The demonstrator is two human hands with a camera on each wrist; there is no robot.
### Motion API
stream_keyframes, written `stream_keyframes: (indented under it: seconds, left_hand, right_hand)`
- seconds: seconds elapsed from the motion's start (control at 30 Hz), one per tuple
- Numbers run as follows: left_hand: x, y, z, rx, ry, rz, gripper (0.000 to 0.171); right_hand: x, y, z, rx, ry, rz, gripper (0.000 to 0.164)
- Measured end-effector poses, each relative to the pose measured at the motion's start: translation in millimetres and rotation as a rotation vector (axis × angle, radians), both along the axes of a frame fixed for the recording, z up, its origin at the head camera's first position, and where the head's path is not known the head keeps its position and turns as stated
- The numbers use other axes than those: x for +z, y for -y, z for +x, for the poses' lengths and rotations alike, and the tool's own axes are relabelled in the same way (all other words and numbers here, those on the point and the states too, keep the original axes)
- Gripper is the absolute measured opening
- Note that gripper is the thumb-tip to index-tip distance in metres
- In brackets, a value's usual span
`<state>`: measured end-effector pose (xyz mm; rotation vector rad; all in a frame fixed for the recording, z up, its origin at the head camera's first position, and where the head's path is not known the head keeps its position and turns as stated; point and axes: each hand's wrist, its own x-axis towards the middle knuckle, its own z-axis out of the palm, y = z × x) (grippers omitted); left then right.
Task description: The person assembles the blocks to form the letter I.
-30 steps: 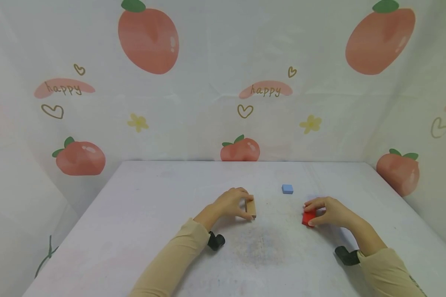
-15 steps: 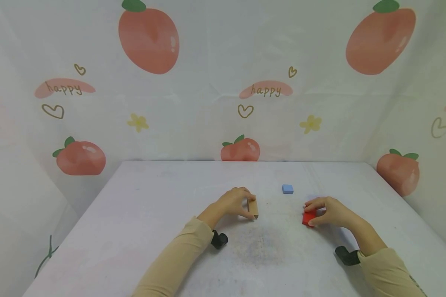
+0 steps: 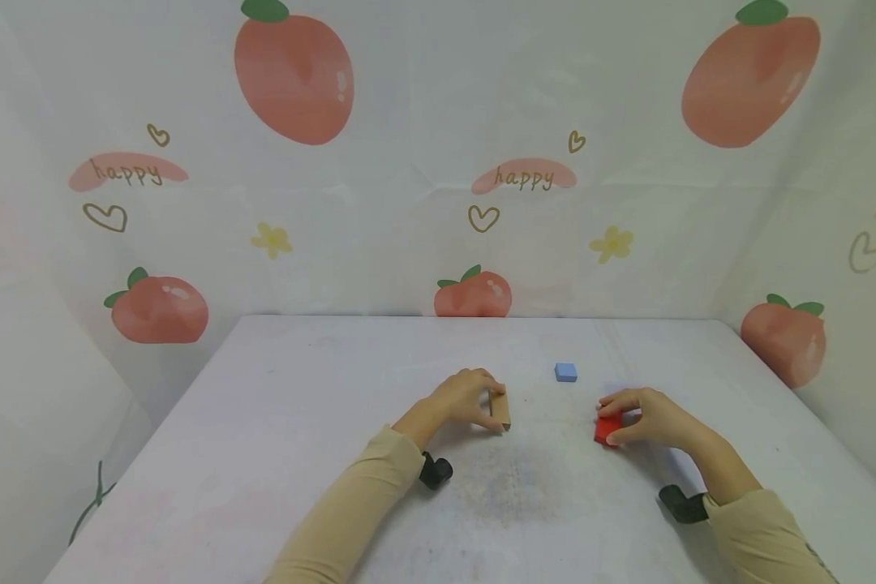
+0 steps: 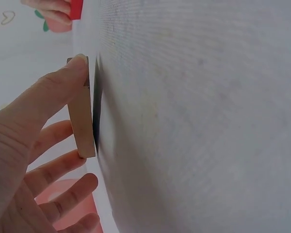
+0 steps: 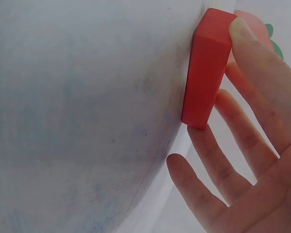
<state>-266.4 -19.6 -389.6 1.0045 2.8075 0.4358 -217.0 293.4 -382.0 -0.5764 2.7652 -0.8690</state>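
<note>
My left hand (image 3: 461, 399) pinches a flat tan wooden block (image 3: 500, 408) between thumb and fingertips. In the left wrist view the thumb lies on one end of this block (image 4: 81, 121), and a dark shadow runs along its underside, so it seems just off the table. To the right, my right hand (image 3: 653, 418) holds a red block (image 3: 608, 428) by its ends. The right wrist view shows the red block (image 5: 207, 68) against the table, thumb at one end and a fingertip at the other.
A small blue block (image 3: 565, 372) lies farther back on the white table (image 3: 336, 405), between the two hands. Behind the table hangs a white curtain (image 3: 380, 195) printed with peaches. Dark wrist-worn pieces (image 3: 435, 471) sit below both wrists.
My left hand has slid a little to the right with the tan wooden block, nearing the red one. The right hand, red block and blue block keep their places.
</note>
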Motion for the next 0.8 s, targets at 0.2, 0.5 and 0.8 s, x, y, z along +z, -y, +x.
stream_keyframes:
  seconds: [0.2, 0.5, 0.8]
  left_hand:
    - [1.5, -1.7, 1.6, 0.018, 0.003, -0.012, 0.061]
    - [0.9, -3.7, 2.9, 0.053, 0.03, -0.006, 0.065]
    - [0.9, -5.1, 5.0, 0.066, 0.005, -0.02, 0.065]
  right_hand:
    - [0.5, 0.6, 1.0, -0.001, 0.002, -0.003, 0.036]
    - [1.1, 1.5, 2.3, -0.008, 0.012, -0.007, 0.036]
    - [0.6, 0.5, 1.5, 0.003, 0.009, -0.016, 0.036]
